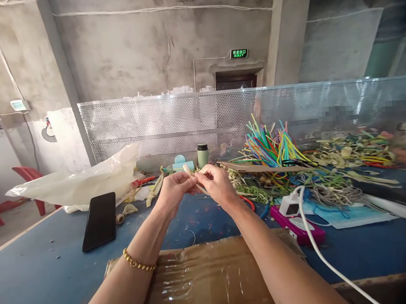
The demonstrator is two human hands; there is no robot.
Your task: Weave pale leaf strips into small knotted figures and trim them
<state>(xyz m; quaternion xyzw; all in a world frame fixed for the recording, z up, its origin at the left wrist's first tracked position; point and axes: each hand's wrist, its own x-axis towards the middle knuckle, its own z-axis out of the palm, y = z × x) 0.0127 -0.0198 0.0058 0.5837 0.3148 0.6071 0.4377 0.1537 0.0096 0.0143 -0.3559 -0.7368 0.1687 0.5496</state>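
Note:
Both hands meet above the middle of the blue table, fingers pinched round a pale, cream-coloured strip (187,170) that looks like husk or ribbon. My left hand (174,191) grips it from the left, thumb pressed towards the other thumb. From the right, my right hand (218,183) pinches the same strip, its index finger bent. A short end of the strip sticks up between the hands; the part inside the fingers is hidden. Beneath my forearms lies a taped cardboard piece (208,277). Behind the hands stands a green bottle with a black lid (202,156).
A black phone (99,222) and a clear plastic bag (79,177) lie at left. To the right are a bundle of coloured strips (273,144), a purple power box (305,230) with a white cable (314,245), and a blue mask (357,214). A perforated metal screen (154,122) runs behind.

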